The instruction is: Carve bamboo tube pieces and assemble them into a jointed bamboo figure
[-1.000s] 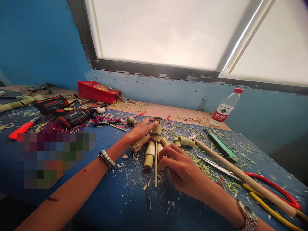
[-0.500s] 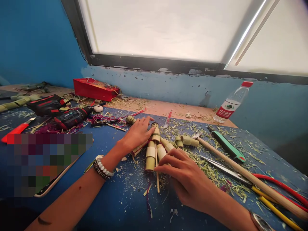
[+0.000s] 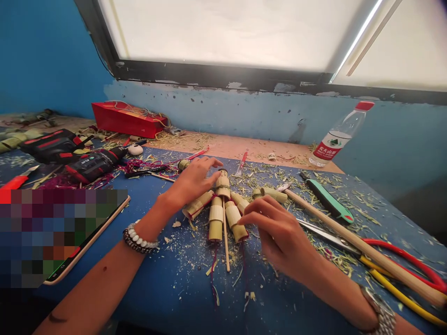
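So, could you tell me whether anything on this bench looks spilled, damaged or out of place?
Yes: pale green shavings are strewn across the blue tabletop, thickest beside the right hand. The water bottle stands tilted against the wall, not upright.

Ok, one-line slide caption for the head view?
Left hand steadies a bamboo-tube figure on the littered blue table; right hand touches one leg.

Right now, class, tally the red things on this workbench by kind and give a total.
Red tray: 1
Red bottle cap: 1
Red-handled knife: 1
Red scissor handle loop: 1
Red pens: 2
Total: 6
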Motion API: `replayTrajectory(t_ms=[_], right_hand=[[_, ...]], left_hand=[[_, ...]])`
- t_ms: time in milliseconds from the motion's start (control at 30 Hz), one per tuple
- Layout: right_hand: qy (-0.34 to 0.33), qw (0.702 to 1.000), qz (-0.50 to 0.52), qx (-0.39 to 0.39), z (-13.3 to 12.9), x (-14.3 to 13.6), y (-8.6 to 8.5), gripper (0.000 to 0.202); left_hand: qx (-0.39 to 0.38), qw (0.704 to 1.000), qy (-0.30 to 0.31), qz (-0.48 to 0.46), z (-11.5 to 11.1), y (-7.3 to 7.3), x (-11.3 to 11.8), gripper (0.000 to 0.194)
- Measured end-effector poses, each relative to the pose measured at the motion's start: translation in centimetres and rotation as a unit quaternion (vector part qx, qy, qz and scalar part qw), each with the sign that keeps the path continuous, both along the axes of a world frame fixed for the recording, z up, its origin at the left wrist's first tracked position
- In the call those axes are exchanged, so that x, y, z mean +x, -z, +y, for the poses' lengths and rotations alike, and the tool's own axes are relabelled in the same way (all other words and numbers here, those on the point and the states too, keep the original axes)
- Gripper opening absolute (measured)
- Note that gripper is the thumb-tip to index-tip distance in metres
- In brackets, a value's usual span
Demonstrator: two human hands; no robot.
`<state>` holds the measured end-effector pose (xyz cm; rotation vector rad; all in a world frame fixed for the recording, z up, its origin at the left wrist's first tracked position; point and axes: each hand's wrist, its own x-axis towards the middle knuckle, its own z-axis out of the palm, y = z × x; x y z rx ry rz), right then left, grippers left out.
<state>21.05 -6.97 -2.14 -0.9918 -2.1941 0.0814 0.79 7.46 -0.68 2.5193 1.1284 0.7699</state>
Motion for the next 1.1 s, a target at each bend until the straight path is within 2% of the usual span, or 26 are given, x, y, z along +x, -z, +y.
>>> replayTrajectory(t_ms=[200, 267, 400, 567, 700, 833, 933, 1100], right_hand=[[0.070, 0.996, 0.042, 0.023, 0.5, 1.1, -0.5, 0.030], [0.078, 0.995, 0.047, 0.032, 0.6, 1.4, -0.6, 0.030], [0.095, 0.994, 0.049, 0.035, 0.8, 1.6, -0.4, 0.026], [0.133, 0.990, 0.036, 0.025, 1.3, 1.7, 0.0, 0.019], [0.149, 0.988, 0.027, 0.012, 1.5, 2.1, 0.3, 0.018], [0.121, 0.993, 0.010, -0.008, 1.5, 2.0, 0.4, 0.017], [0.075, 0.997, -0.008, -0.031, 1.5, 1.8, 0.2, 0.020], [0.061, 0.997, 0.000, -0.042, 1.7, 1.8, -0.5, 0.019]], left_hand=[[0.027, 0.996, -0.063, -0.058, 0.4, -0.5, -0.4, 0.009], [0.028, 0.994, -0.079, -0.070, 0.4, -0.6, -0.5, 0.014], [0.024, 0.993, -0.091, -0.066, 0.2, -0.8, -0.4, 0.038], [0.028, 0.991, -0.110, -0.067, -0.2, -1.3, -0.3, 0.019], [0.001, 0.992, -0.106, -0.074, -0.7, -1.9, -0.6, 0.018], [-0.035, 0.993, -0.083, -0.075, -1.1, -2.5, -0.8, 0.021], [-0.027, 0.995, -0.076, -0.063, -1.0, -2.6, -0.8, 0.017], [-0.028, 0.990, -0.133, -0.049, -0.5, -2.0, -0.7, 0.015]])
